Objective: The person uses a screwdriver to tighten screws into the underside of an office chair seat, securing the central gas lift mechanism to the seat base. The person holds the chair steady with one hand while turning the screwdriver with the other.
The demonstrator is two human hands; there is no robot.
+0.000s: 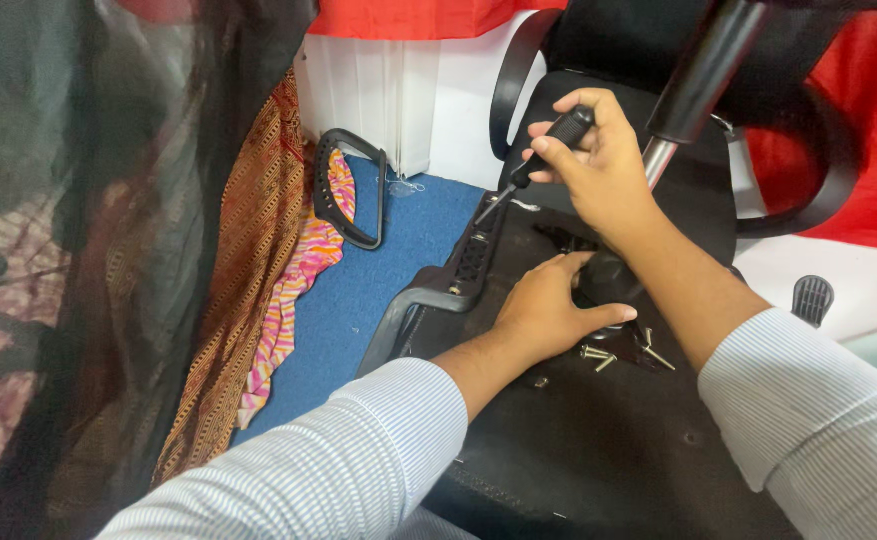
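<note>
Your right hand (598, 160) grips a black-handled screwdriver (543, 155), tip down at the upturned chair seat (578, 440); your left hand (543, 315) presses flat beside its mechanism. You seem mid-fastening; next, seat the tip squarely. Loose screws (598, 356) lie nearby.

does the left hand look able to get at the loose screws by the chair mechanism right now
Probably yes: the left hand rests on the upturned seat underside, and the loose screws lie uncovered just beside its thumb, with nothing between them.

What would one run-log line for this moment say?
right hand: grips screwdriver | left hand: flat on upturned chair seat | loose screws beside it
</note>
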